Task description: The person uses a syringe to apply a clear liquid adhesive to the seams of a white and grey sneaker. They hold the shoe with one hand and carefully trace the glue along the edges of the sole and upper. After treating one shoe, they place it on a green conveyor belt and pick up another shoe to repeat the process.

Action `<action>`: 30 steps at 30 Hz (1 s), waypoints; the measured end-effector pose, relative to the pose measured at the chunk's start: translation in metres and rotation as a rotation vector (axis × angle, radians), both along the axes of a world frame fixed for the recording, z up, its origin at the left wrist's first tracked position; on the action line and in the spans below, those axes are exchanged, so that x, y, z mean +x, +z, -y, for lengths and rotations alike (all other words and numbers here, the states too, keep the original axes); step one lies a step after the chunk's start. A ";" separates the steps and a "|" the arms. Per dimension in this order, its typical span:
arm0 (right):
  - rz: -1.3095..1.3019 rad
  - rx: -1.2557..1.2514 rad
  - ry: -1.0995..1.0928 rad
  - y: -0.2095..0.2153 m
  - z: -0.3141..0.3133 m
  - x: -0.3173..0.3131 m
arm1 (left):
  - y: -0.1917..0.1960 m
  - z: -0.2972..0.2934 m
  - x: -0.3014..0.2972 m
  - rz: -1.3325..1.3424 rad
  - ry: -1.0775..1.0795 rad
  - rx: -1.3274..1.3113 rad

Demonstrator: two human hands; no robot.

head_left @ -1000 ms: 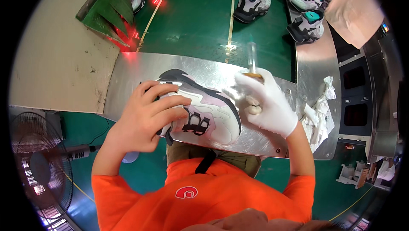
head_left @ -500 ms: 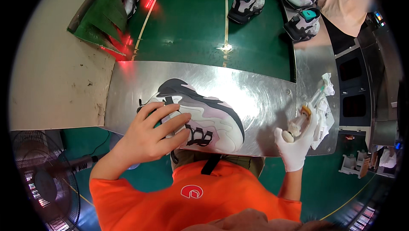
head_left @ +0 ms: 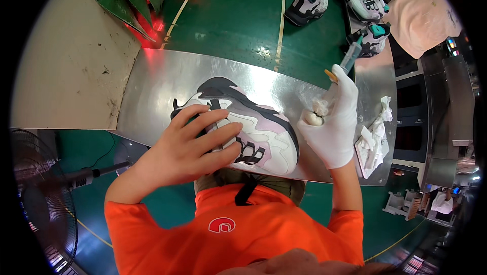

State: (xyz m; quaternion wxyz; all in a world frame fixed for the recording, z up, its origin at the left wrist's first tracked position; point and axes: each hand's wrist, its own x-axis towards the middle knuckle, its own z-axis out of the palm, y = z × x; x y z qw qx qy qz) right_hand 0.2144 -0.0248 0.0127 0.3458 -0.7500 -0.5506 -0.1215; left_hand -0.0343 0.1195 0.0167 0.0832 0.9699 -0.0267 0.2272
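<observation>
On the metal worktop lies a white, black and lilac sneaker point(head_left: 269, 138) on its side, toe to the right. My bare left hand point(head_left: 195, 140) grips it near the collar, fingers spread over the tongue and laces. In my white-gloved right hand point(head_left: 335, 128) is a clear syringe point(head_left: 351, 54) with a green tip pointing away from me. Its yellow-orange flange point(head_left: 331, 75) shows by the fingers. A pale, rounded lump in clear wrapping point(head_left: 315, 115) also sits in that hand, between thumb and palm. The glove hides part of the syringe.
Crumpled white paper point(head_left: 373, 148) lies on the worktop's right end. Beyond is a green conveyor belt point(head_left: 238, 26) carrying another sneaker point(head_left: 307, 3); more shoes point(head_left: 368, 6) stand at the far right near a person in a pale top point(head_left: 421, 16). A fan point(head_left: 43, 194) stands left.
My right hand has lifted the syringe off the paper side and moved left toward the sneaker, tip now raised. My left hand stays on the sneaker. The view has shifted slightly.
</observation>
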 end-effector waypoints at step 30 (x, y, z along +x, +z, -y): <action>-0.453 0.145 -0.505 -0.106 0.174 0.023 | 0.057 -0.108 0.088 -0.234 -0.030 0.401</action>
